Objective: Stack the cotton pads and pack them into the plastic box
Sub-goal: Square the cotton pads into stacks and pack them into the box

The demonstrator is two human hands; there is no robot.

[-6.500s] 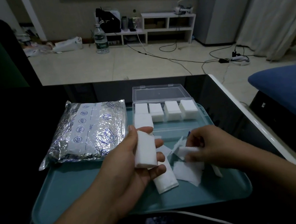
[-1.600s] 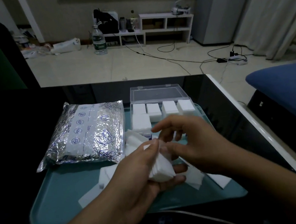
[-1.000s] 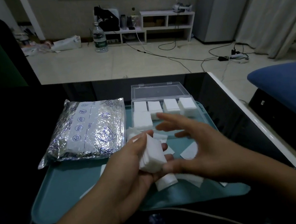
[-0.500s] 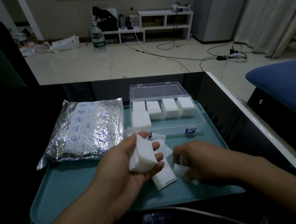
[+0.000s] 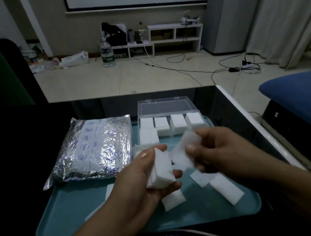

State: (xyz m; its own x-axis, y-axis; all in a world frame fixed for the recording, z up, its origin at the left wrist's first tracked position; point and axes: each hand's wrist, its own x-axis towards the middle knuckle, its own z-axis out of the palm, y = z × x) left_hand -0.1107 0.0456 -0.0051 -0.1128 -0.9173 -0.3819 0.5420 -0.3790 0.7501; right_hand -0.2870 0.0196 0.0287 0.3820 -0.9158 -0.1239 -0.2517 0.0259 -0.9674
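The task is judged to be partly done. In the upper middle of the frame the plastic box (image 5: 168,124) is seen with its lid open on the teal tray (image 5: 68,212), and packed stacks (image 5: 178,123) of cotton pads are lined along its far row; a further stack (image 5: 148,136) is seen at its left end. The near part of the box is hidden behind the hands, so how much room is left cannot be told.

At the centre of the frame a thick stack of pads (image 5: 161,169) is gripped by the left hand (image 5: 139,181), thumb on top and fingers curled beneath. Just to its right, loose pads (image 5: 182,150) are pinched between thumb and fingers of the right hand (image 5: 216,149); they are motion-blurred, and their number cannot be told. The step in hand is judged to be the adding of these pads to the held stack.

Loose pads (image 5: 226,188) are left lying on the tray at the lower right, and another (image 5: 173,198) below the left hand. These are yet to be gathered, and the held stack is yet to be packed. A silver foil pack (image 5: 93,149) lies at the left of the tray.
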